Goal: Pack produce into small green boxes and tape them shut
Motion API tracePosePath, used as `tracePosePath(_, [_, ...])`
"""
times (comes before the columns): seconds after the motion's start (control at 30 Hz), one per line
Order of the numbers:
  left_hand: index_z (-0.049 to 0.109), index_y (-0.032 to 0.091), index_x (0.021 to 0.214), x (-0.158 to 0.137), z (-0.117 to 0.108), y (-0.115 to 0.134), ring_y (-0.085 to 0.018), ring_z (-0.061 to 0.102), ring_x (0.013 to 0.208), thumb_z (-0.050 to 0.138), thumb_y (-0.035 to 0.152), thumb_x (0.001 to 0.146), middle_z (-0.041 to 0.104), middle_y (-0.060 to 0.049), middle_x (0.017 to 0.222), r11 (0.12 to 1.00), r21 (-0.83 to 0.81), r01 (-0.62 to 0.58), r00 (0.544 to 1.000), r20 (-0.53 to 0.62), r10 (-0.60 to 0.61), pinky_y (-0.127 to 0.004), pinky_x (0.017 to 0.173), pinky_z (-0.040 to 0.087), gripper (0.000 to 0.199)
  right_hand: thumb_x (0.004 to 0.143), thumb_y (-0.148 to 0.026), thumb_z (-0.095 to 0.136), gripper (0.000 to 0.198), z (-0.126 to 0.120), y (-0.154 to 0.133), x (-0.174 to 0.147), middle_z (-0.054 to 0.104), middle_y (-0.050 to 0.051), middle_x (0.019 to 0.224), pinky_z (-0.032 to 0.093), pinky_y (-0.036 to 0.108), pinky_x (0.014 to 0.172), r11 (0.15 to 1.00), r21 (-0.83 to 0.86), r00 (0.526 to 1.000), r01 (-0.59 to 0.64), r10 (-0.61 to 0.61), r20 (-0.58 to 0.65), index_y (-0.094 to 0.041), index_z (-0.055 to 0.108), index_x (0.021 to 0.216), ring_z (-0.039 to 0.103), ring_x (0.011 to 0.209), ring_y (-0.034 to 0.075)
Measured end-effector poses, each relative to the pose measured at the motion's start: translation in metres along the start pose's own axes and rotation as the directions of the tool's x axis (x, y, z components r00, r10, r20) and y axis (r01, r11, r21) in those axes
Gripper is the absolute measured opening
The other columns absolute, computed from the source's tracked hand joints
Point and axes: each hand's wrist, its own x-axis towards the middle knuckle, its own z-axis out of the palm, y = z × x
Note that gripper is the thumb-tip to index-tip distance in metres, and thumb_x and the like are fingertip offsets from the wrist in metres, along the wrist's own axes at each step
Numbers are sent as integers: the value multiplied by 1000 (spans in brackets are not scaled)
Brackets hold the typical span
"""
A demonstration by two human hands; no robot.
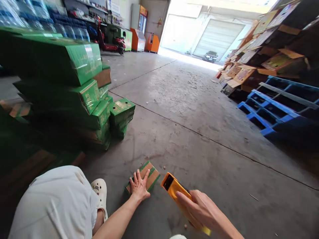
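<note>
so one small box [153,178] on the floor at about 6:30, brown with green strips, can't see what's in it. left hand [139,186] is flat on top, fingers spread and not clenched. one yellow tool [174,191] at 5 o'clock, grasped in the right hand [200,205], thumb along it, other fingers mostly hidden. its front end is just beside the box.

pile of green boxes [89,63] at 9 to 10, too blurry to count. behind it at 10, wrapped packs of clear bottles [79,34]. one red scooter [109,47] around 11. brown boxes [243,75] heaped at 2, several flaps open, insides too dark. blue pallets [275,103] at 3.
</note>
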Motion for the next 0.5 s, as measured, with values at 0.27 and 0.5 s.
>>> tracePosePath(0.27, [16, 50, 169, 23, -99, -3, -49, 30, 154, 89, 36, 52, 28, -13, 173, 994, -3, -111, 991, -81, 111, -67, 120, 22, 138, 92, -69, 53, 57, -21, 5, -10, 58, 4, 63, 30, 26, 53, 960, 263, 993, 99, -80, -83, -22, 45, 62, 51, 59, 16])
tracePosePath(0.5, [17, 45, 170, 53, -332, 28, -52, 22, 156, 91, 42, 68, 18, -17, 173, 972, 188, -138, 822, -525, 219, -71, 119, 18, 126, 88, -81, 47, 63, -29, 2, -8, 59, 5, 62, 31, 26, 50, 923, 324, 977, 208, -183, -107, -23, 46, 63, 53, 57, 16])
